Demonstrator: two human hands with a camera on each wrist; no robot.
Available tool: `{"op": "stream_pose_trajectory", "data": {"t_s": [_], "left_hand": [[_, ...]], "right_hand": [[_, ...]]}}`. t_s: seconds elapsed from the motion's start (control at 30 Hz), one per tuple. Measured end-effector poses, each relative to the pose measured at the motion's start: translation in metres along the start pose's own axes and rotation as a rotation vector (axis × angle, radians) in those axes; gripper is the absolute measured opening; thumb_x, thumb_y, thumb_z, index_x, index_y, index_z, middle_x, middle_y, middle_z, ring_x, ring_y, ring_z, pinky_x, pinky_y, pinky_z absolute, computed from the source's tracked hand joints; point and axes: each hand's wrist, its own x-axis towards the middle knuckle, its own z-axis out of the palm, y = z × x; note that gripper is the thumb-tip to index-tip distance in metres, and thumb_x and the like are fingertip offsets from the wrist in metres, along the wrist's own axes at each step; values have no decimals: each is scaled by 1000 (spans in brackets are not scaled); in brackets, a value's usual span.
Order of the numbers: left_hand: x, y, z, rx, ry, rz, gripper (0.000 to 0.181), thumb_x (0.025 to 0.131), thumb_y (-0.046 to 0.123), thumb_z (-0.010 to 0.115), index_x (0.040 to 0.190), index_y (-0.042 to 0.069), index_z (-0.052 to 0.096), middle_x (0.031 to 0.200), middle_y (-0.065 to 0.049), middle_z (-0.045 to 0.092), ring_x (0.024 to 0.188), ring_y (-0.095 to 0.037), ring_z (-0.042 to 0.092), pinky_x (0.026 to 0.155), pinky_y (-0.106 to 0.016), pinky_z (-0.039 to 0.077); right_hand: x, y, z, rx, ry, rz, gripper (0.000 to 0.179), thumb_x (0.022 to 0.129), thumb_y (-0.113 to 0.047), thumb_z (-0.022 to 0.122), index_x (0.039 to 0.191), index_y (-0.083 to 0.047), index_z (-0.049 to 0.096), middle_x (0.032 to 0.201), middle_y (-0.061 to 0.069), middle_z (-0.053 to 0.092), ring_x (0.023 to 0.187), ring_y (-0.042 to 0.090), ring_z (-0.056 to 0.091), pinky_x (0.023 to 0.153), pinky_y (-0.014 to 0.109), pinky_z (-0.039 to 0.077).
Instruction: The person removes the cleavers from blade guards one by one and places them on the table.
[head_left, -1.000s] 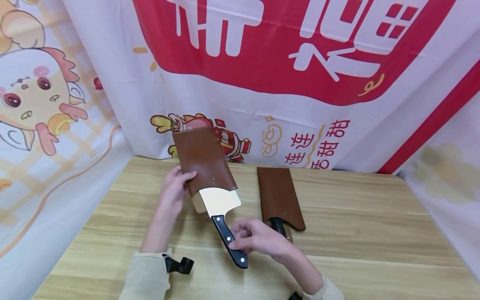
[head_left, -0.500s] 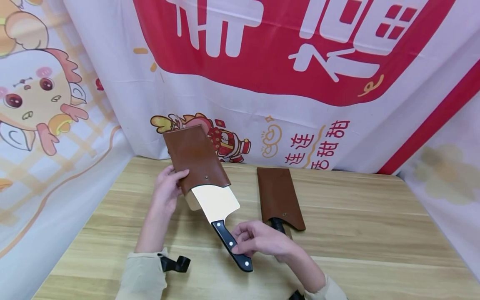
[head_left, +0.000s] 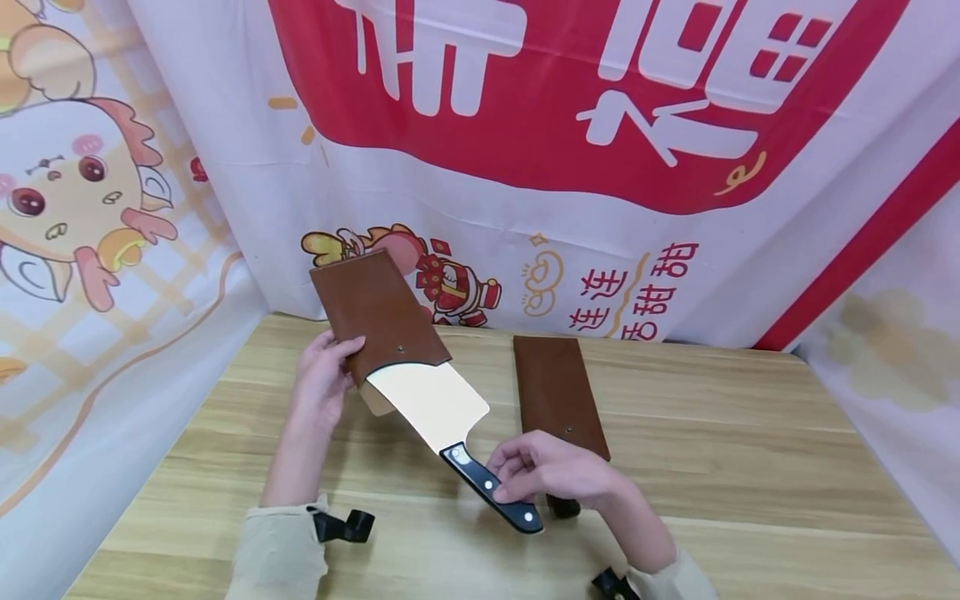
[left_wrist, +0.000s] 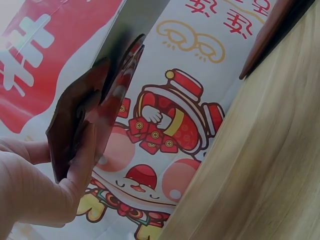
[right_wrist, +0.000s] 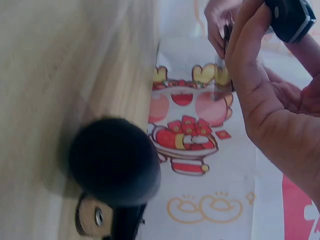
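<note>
The right hand [head_left: 553, 468] is clamped on the black handle [head_left: 489, 486] of the cleaver [head_left: 431, 402], thumb on the near face, toward the butt end. The left hand [head_left: 322, 372] pinches one side edge of the brown sheath [head_left: 381, 315], thumb on the front face; the left wrist view confirms the thumb and fingers on opposite faces. Cleaver and sheath are held tilted above the table [head_left: 720, 467], handle toward the person, closed end of the sheath toward the backdrop [head_left: 480, 158]. Status, as judged: the cleaver is part-way engaged. A broad section of blade and the whole handle are outside the sheath mouth; the remaining blade is inside. These views do not establish whether the blade is being inserted or withdrawn, so either the rest of the insertion or the rest of the withdrawal is outstanding. The tan flap [head_left: 375, 400] projects below the mouth and is not fastened over the stud [head_left: 401, 350]. To the right, a second sheath [head_left: 557, 387] lies on the table, apart from the first. A black handle end [head_left: 564, 507] shows below the right hand, roughly in line with that sheath; its mouth is hidden by the hand, so seating depth cannot be told.
</note>
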Motion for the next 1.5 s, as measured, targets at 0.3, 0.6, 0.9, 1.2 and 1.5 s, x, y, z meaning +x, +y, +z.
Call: {"op": "stream_pose_trajectory", "data": {"t_s": [0.3, 0.6, 0.9, 1.2, 1.5], "left_hand": [[-1, 7, -8, -14, 19, -5, 22, 104, 4, 59, 123, 10, 51, 110, 4, 62, 94, -11, 64, 80, -21, 53], [0, 17, -24, -69, 44, -20, 22, 103, 5, 62, 123, 12, 56, 106, 7, 64, 92, -9, 65, 81, -18, 53], [1, 26, -44, -152, 68, -11, 14, 101, 3, 65, 107, 15, 67, 99, 8, 70, 94, -8, 64, 81, -17, 52], [1, 29, -58, -232, 88, 0, 17, 100, 1, 66, 111, 14, 67, 102, 6, 69, 92, -9, 65, 79, -19, 55], [-1, 29, -59, -225, 47, -1, 17, 101, 2, 64, 99, 15, 73, 90, 4, 74, 78, -10, 70, 71, -21, 58]], "right_hand": [[-13, -2, -19, -75, -76, -48, 18, 90, -3, 74, 104, 8, 69, 80, 0, 66, 71, 8, 57, 67, 19, 50], [-27, -1, -37, -145, -151, -114, 18, 92, -7, 72, 104, 7, 69, 79, -3, 66, 68, 6, 57, 63, 19, 47], [-37, -3, -47, -198, -190, -155, 18, 93, -8, 71, 104, 7, 70, 78, -6, 65, 68, 5, 55, 62, 16, 45], [-46, -3, -55, -174, -190, -181, 17, 94, -5, 69, 105, 8, 70, 80, -3, 67, 69, 6, 57, 63, 17, 48], [-50, -5, -59, -136, -38, -158, 23, 95, -1, 66, 112, 14, 66, 84, 4, 63, 72, 8, 56, 67, 20, 50]]}}
